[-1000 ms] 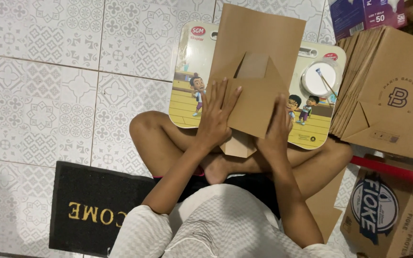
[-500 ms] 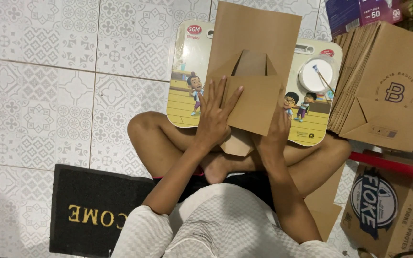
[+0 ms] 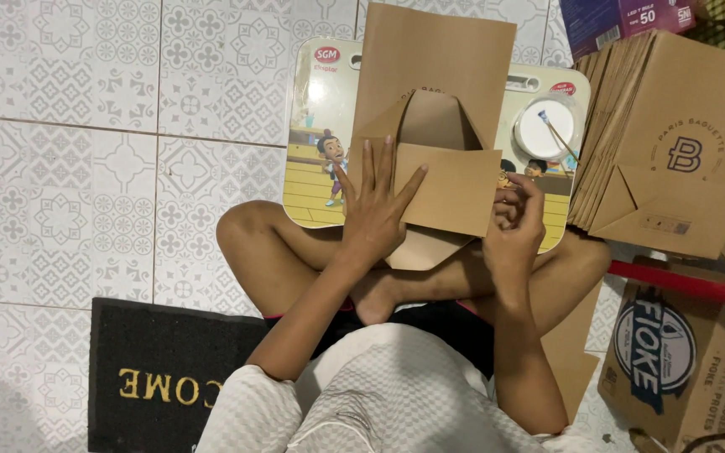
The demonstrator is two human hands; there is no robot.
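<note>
As we look down from the head camera, the brown paper bag (image 3: 434, 159) lies flat on a cartoon-printed lap desk (image 3: 316, 159) that rests across our crossed legs, far of the knees, with its base end turned toward us and its flaps partly folded up. We judge it light, thin kraft paper: stiff enough along its creases to hold a fold, but quick to dent or tear if pulled, so it is best taken at the folded edges and flap corners, not the middle of a panel.

Our left hand (image 3: 372, 210) lies palm down with the fingers spread wide, pressing on the left part of the folded flap; the wrist is straight and the forearm runs back toward the body over the left knee. Our right hand (image 3: 513, 222) sits at the right edge of the flap, fingers curled in and thumb close, seemingly pinching the paper edge, though the curl hides the contact and we cannot be sure.

On the desk's far right corner a small round white dish (image 3: 543, 130) holds a thin stick. Right of the desk leans a stack of folded brown bags (image 3: 673, 143), with a cardboard box (image 3: 681, 361) nearer. A dark doormat (image 3: 161, 377) lies near left on the tiled floor (image 3: 60, 151).
</note>
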